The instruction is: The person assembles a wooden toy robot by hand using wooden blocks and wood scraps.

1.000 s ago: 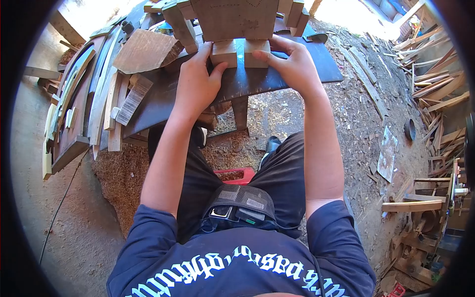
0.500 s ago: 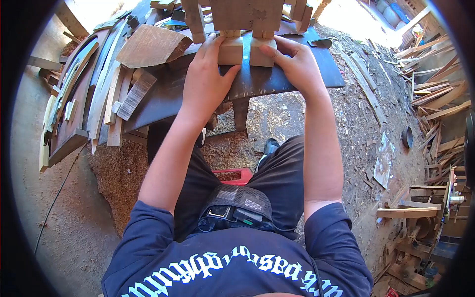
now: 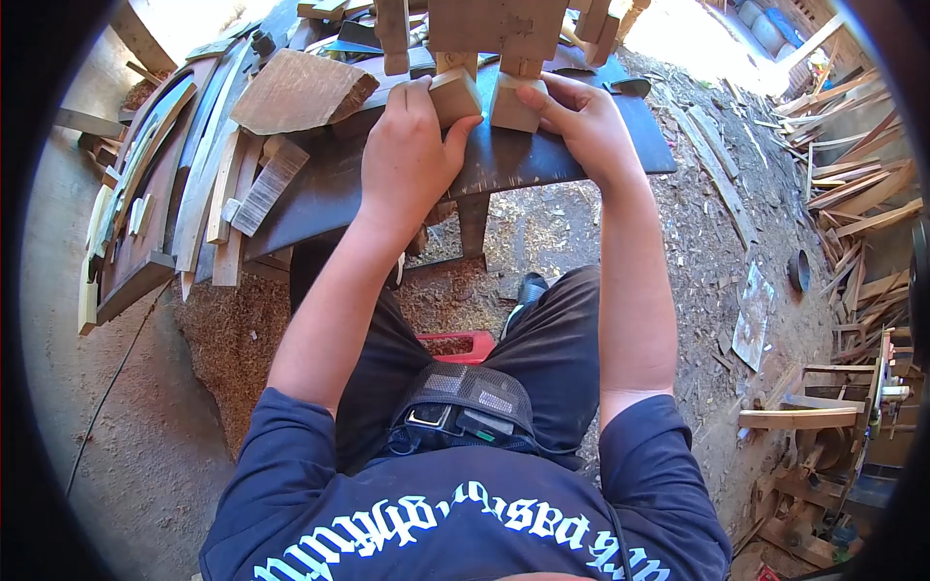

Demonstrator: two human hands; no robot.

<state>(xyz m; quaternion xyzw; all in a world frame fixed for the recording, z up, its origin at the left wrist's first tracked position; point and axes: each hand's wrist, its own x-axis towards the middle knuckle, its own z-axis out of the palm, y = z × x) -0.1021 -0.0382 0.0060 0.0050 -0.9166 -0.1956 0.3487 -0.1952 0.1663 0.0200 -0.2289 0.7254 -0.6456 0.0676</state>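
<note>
My left hand (image 3: 412,140) is closed around a pale wooden block (image 3: 455,99), which sits tilted on the dark table (image 3: 387,194). My right hand (image 3: 586,126) grips a second pale wooden block (image 3: 515,105), thumb on its top and the fingers partly hidden along its far side. A gap separates the two blocks, and a pale bluish strip shows between them. Right behind them hangs a wooden housing (image 3: 499,29) with short wooden uprights below it.
A large rough wood chunk (image 3: 302,92) lies left of my left hand. Long strips and offcuts (image 3: 225,189) are piled along the left. A heap of scrap wood (image 3: 872,194) stands at the right, and wood chips cover the ground (image 3: 697,271). A red object (image 3: 455,347) lies between my legs.
The pale wood, earlier side by side across the bluish strip, is now two blocks apart. The left block has turned and tilted with my left hand; my right hand has barely moved.
</note>
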